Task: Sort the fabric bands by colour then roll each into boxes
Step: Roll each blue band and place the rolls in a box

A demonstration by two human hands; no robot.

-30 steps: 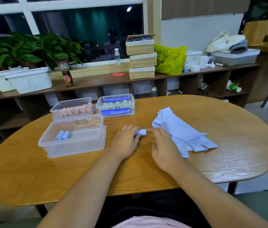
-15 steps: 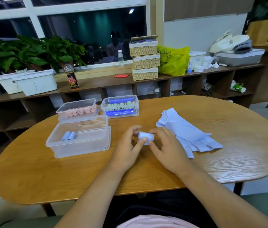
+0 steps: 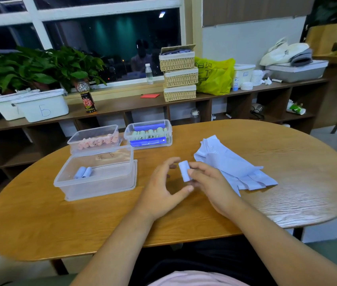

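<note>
My right hand (image 3: 211, 182) pinches a rolled light-blue band (image 3: 184, 171), lifted a little above the table and standing nearly upright. Just left of the roll, my left hand (image 3: 163, 188) has its fingers spread and relaxed around it, not gripping. A pile of loose light-blue bands (image 3: 231, 164) lies to the right of my hands. The near clear box (image 3: 96, 183) holds two light-blue rolls (image 3: 84, 172). Behind it stand a clear box of pink rolls (image 3: 95, 141) and a clear box of pale green and dark blue rolls (image 3: 149, 135).
The oval wooden table (image 3: 39, 223) carries all three boxes on its left half. Behind it runs a low shelf (image 3: 122, 104) with white bins, a bottle, stacked wicker baskets, a yellow bag and plants.
The roll went from lying on the table under both hands to being lifted and turned upright. My left hand has let go and opened; my right hand keeps the roll.
</note>
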